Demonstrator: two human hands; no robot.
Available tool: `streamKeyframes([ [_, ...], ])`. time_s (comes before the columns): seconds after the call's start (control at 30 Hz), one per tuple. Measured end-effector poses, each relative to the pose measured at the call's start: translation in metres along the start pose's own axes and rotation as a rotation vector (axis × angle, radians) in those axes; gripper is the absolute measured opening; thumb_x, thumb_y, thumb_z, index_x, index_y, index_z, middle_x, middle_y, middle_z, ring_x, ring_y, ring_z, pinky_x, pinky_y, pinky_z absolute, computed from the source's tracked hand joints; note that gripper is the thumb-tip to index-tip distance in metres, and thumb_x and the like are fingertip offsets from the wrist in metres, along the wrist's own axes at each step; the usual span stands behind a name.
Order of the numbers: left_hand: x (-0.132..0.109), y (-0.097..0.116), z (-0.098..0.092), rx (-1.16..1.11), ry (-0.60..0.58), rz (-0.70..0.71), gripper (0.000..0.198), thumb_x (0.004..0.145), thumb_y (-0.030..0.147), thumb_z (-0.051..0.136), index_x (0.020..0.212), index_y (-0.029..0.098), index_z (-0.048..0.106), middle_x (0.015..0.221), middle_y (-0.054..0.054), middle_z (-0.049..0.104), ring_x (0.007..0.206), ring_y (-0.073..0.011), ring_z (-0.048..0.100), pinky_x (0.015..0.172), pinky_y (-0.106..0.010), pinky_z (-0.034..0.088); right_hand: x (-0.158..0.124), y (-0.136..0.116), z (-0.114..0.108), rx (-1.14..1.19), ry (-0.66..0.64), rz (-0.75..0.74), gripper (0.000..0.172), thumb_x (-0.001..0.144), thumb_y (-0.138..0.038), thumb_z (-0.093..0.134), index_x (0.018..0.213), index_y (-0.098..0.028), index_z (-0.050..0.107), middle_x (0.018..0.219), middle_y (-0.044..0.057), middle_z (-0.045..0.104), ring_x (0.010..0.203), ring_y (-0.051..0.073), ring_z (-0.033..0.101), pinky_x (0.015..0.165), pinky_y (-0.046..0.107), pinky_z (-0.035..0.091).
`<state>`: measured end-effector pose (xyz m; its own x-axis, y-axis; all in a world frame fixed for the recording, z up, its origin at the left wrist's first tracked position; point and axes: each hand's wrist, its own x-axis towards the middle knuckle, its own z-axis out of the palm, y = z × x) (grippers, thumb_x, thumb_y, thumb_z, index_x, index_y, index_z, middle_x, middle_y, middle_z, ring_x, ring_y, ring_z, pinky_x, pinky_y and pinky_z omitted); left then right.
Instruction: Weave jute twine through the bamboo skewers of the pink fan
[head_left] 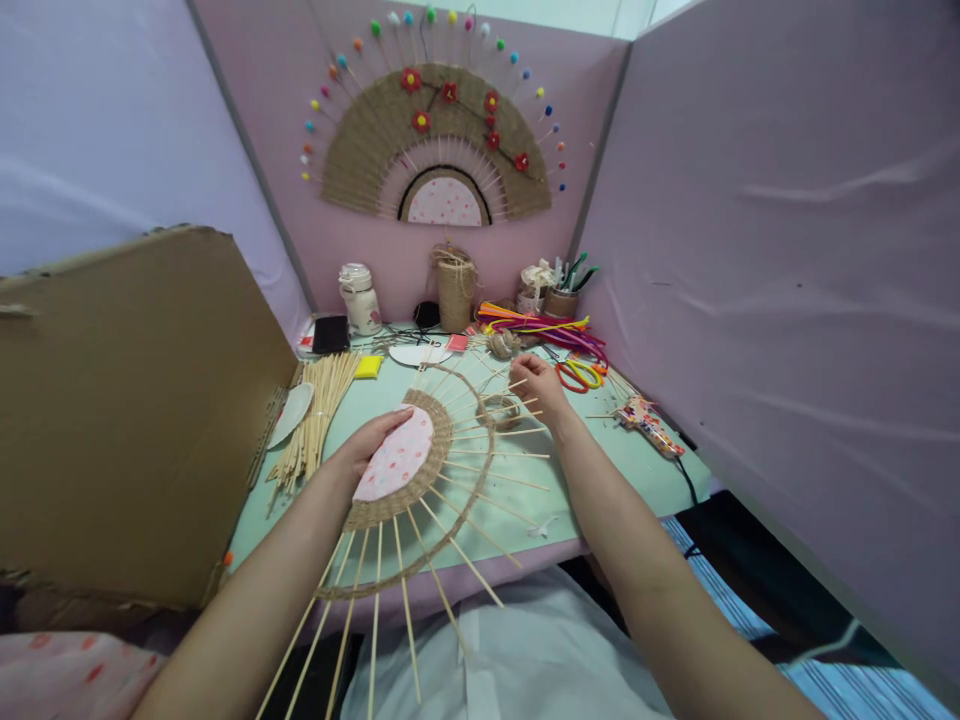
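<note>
Head view: your left hand (pixel 379 440) clamps the fan (pixel 441 440) by its half-round, spotted cloth centre (pixel 406 452), thumb on top. The fan is tilted above the front of the pale green table (pixel 622 470). A coarse woven band (pixel 386 512) borders the cloth; thin, straight wooden sticks (pixel 461 552) radiate outward, crossed by a curved twine strip (pixel 491 430). Your right hand (pixel 536 385), fingers curled, sits beside the stick tips; whether it pinches anything cannot be told.

We take this for a craft workshop booth: pale partition panels (pixel 750 260) flank the tabletop (pixel 637 475), where we see bundled thin sticks (pixel 324 400), scissors (pixel 583 374), bright fuzzy stems (pixel 536 326) and a twine-covered cylinder (pixel 456 298), and a large fan (pixel 367 140) (edged with coloured pompoms (pixel 431 15)) hangs on the back wall (pixel 510 262).
</note>
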<state>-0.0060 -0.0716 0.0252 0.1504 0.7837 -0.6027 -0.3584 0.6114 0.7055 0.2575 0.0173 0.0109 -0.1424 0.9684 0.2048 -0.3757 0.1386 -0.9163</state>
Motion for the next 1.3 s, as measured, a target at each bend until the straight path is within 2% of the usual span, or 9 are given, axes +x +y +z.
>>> streamKeyframes([
  [0.13, 0.002, -0.001, -0.003, 0.021, -0.030, -0.003, 0.022, 0.083, 0.025, 0.058, 0.094, 0.008, 0.065, 0.064, -0.010, 0.070, 0.051, -0.0200, 0.067, 0.050, -0.026, 0.053, 0.001, -0.003, -0.003, -0.015, 0.021, -0.012, 0.032, 0.060, -0.038, 0.074, 0.072, -0.020, 0.050, 0.057, -0.007, 0.044, 0.048, 0.006, 0.039, 0.047, 0.021, 0.030],
  [0.3, 0.000, -0.002, -0.001, 0.088, -0.025, -0.016, 0.018, 0.083, 0.022, 0.057, 0.092, 0.009, 0.065, 0.062, -0.009, 0.070, 0.049, -0.0192, 0.065, 0.047, -0.026, 0.052, 0.000, -0.005, -0.007, 0.019, -0.126, 0.063, 0.035, 0.060, -0.041, 0.076, 0.072, -0.019, 0.051, 0.054, -0.008, 0.039, 0.045, 0.004, 0.029, 0.045, 0.021, 0.025],
  [0.5, -0.009, -0.003, 0.007, 0.118, -0.034, -0.004, 0.013, 0.084, 0.022, 0.057, 0.084, 0.010, 0.063, 0.060, -0.007, 0.069, 0.047, -0.0171, 0.064, 0.046, -0.024, 0.051, -0.001, -0.006, -0.014, 0.037, -0.245, 0.148, 0.042, 0.059, -0.052, 0.075, 0.071, -0.019, 0.050, 0.051, -0.009, 0.033, 0.044, 0.005, 0.026, 0.046, 0.021, 0.024],
  [0.63, -0.013, -0.003, 0.009, 0.166, -0.023, 0.021, 0.012, 0.084, 0.020, 0.056, 0.078, 0.012, 0.062, 0.058, -0.006, 0.068, 0.043, -0.0158, 0.062, 0.043, -0.023, 0.049, -0.002, 0.000, -0.012, 0.015, -0.299, 0.186, 0.043, 0.058, -0.051, 0.076, 0.069, -0.018, 0.050, 0.053, -0.007, 0.039, 0.044, 0.004, 0.027, 0.044, 0.020, 0.021],
  [0.73, -0.011, -0.004, 0.008, 0.154, -0.018, 0.069, 0.010, 0.084, 0.021, 0.057, 0.080, 0.013, 0.061, 0.058, -0.005, 0.068, 0.043, -0.0152, 0.062, 0.043, -0.022, 0.049, -0.003, 0.011, -0.002, -0.008, -0.237, 0.165, 0.040, 0.060, -0.049, 0.075, 0.069, -0.019, 0.050, 0.052, -0.008, 0.039, 0.042, 0.004, 0.028, 0.042, 0.019, 0.021],
  [0.87, -0.003, -0.009, 0.008, 0.101, -0.064, 0.120, 0.007, 0.083, 0.020, 0.059, 0.085, 0.013, 0.060, 0.063, -0.005, 0.069, 0.049, -0.0155, 0.065, 0.048, -0.023, 0.052, -0.006, 0.030, 0.026, -0.083, -0.003, 0.094, 0.035, 0.064, -0.047, 0.071, 0.068, -0.020, 0.050, 0.049, -0.008, 0.037, 0.040, 0.006, 0.031, 0.040, 0.020, 0.026],
  [0.97, 0.004, -0.012, 0.008, 0.091, -0.096, 0.106, 0.009, 0.082, 0.022, 0.060, 0.084, 0.013, 0.060, 0.063, -0.005, 0.069, 0.049, -0.0159, 0.065, 0.048, -0.024, 0.052, -0.011, 0.037, 0.044, -0.117, 0.086, 0.045, 0.033, 0.066, -0.048, 0.068, 0.070, -0.020, 0.051, 0.052, -0.007, 0.041, 0.042, 0.007, 0.037, 0.041, 0.022, 0.032],
  [1.13, 0.007, -0.014, 0.003, 0.111, -0.126, 0.161, 0.008, 0.081, 0.020, 0.061, 0.083, 0.013, 0.059, 0.067, -0.006, 0.070, 0.052, -0.0163, 0.066, 0.050, -0.024, 0.053, -0.015, 0.036, 0.048, -0.064, 0.141, 0.024, 0.033, 0.068, -0.050, 0.065, 0.073, -0.021, 0.048, 0.051, -0.008, 0.041, 0.040, 0.007, 0.037, 0.039, 0.021, 0.033],
  [1.3, 0.007, -0.013, 0.002, 0.187, -0.149, 0.171, 0.009, 0.078, 0.019, 0.065, 0.082, 0.013, 0.060, 0.067, -0.006, 0.069, 0.051, -0.0158, 0.065, 0.049, -0.023, 0.051, -0.017, 0.036, 0.042, -0.067, 0.113, 0.035, 0.033, 0.070, -0.049, 0.064, 0.070, -0.022, 0.044, 0.048, -0.008, 0.038, 0.038, 0.007, 0.038, 0.039, 0.022, 0.035],
])
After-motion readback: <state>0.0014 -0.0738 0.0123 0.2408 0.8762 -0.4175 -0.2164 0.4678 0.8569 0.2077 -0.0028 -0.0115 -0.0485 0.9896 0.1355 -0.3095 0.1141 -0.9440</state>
